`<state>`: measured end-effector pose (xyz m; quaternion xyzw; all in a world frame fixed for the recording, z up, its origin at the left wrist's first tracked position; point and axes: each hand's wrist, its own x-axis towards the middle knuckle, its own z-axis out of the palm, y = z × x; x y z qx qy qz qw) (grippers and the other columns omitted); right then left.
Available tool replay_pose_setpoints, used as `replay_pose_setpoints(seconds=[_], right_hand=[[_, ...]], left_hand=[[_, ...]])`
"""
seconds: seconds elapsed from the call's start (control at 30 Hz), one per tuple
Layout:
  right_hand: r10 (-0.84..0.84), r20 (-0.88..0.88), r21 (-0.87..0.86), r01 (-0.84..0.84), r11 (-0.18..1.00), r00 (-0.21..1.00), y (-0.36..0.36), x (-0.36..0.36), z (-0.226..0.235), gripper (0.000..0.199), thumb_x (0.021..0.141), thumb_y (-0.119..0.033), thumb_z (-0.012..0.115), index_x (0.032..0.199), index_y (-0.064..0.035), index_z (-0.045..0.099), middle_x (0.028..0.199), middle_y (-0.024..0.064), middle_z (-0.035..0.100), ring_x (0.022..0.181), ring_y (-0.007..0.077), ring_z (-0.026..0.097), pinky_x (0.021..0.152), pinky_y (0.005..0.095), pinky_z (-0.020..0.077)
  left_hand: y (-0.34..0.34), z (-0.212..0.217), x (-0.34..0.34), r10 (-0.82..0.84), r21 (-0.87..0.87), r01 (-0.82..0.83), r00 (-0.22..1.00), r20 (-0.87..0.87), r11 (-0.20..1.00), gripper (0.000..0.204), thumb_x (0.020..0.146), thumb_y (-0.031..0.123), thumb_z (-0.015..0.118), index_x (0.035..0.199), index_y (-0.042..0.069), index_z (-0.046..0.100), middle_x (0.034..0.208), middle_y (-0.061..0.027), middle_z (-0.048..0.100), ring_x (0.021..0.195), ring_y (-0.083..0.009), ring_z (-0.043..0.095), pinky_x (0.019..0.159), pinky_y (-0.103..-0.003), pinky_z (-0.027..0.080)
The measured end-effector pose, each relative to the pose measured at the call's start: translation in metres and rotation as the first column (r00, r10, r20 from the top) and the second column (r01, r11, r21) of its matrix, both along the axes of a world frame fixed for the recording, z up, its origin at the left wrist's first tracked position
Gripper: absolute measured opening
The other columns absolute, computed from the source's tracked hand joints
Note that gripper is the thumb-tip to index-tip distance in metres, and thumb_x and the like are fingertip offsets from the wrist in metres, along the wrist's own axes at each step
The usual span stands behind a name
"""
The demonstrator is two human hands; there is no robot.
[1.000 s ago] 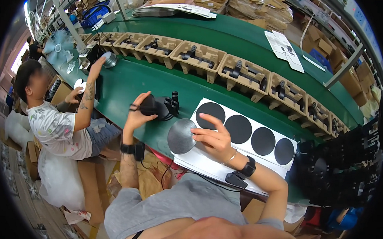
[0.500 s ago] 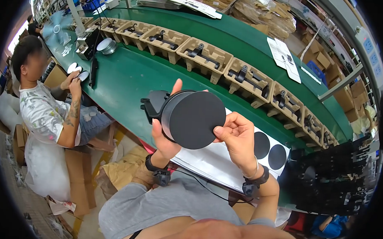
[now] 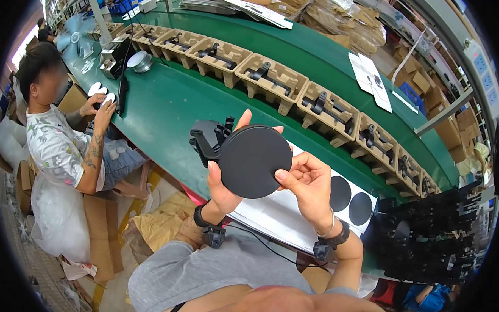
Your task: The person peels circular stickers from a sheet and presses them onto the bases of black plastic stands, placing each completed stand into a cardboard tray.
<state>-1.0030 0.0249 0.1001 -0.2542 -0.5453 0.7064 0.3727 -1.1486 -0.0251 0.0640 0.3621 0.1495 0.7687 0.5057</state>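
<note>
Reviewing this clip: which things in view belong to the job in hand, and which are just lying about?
Apparently in the job:
- black disc, between left hand and right hand
- black bracket beside it
- spare discs on a white sheet

Seemingly just about:
- blue fan
- plastic bag, on the floor
- brown paper

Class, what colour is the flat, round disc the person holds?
The flat, round disc is plain black, best seen in the head view.

Nothing legible; marks on the far white sheet [image 3: 369, 81] seem too small.
</note>
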Motion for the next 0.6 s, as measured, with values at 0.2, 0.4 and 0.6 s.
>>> replay_pose_setpoints(seconds=[0.2,0.4,0.6], right_hand=[[-0.022,0.005,0.058,0.022,0.998,1.000,-0.002,-0.007,-0.002,0.012,0.083,0.003,0.069,0.086,0.0014,0.058,0.083,0.0095,0.067,0.069,0.0110,0.066,0.059,0.0224,0.0552],[-0.295,0.437,0.537,0.016,0.844,0.850,0.010,-0.014,0.008,0.028,0.073,-0.011,0.082,0.064,0.0016,0.058,0.055,0.0046,0.061,0.052,0.0090,0.061,0.049,0.0222,0.0496],[-0.604,0.370,0.893,-0.092,0.440,0.706,0.023,-0.018,-0.002,0.048,0.062,-0.042,0.085,0.071,-0.0020,0.060,0.063,0.0085,0.061,0.053,0.0228,0.059,0.051,0.0293,0.0492]], left_hand=[[-0.004,0.006,-0.005,0.002,-0.053,-0.004,1.000,-0.025,0.999,0.095,0.076,0.047,0.057,0.152,0.015,0.011,0.140,-0.0303,0.036,0.118,-0.0449,0.052,0.097,-0.052,0.046],[-0.005,-0.007,-0.008,0.063,-0.091,-0.077,0.987,-0.149,0.993,0.095,0.070,0.040,0.056,0.151,0.013,0.015,0.137,-0.0287,0.041,0.117,-0.0426,0.053,0.098,-0.050,0.046],[-0.002,-0.002,-0.019,-0.061,-0.091,0.066,0.996,0.062,0.994,0.096,0.072,0.038,0.053,0.153,0.014,0.006,0.146,-0.0258,0.030,0.126,-0.0429,0.045,0.103,-0.051,0.041]])
